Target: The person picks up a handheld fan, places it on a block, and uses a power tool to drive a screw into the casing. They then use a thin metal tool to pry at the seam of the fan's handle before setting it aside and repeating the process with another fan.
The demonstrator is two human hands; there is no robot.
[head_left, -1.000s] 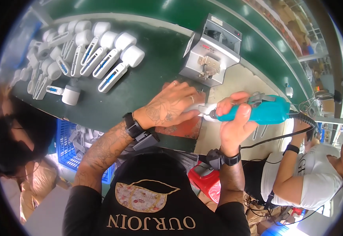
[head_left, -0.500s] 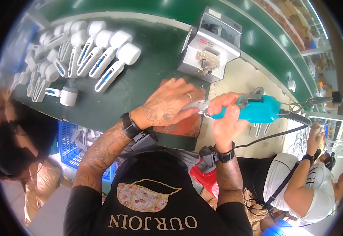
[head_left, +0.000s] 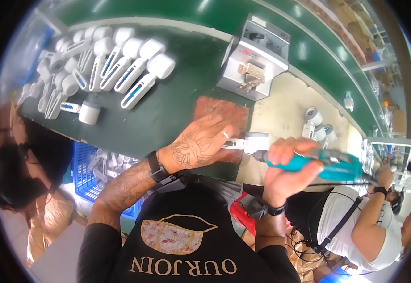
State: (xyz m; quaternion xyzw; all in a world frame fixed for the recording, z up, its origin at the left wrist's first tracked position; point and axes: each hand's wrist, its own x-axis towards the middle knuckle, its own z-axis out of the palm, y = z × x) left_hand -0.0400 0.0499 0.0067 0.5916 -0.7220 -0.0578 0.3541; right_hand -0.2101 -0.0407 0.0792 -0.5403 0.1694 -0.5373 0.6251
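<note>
A white handheld device (head_left: 257, 142) with a round head lies on a worn red-brown pad (head_left: 222, 104) in front of me. My left hand (head_left: 198, 144) is closed over its handle, hiding most of it; the round head sticks out to the right. My right hand (head_left: 285, 172) grips a teal electric screwdriver (head_left: 340, 167), held almost level. Its dark chuck points left, close to the device's head. Whether the tip touches the device, I cannot tell.
Several similar white devices (head_left: 139, 75) crowd the table's left; others (head_left: 313, 115) stand at right. A grey machine (head_left: 250, 61) sits at the back. Below the table edge is a blue crate (head_left: 85, 172) of parts. A co-worker in a white shirt (head_left: 340, 212) is at right.
My right hand and the screwdriver have moved right and down, away from my left fingers. The device's round head now shows between my hands. My left hand has shifted slightly lower.
</note>
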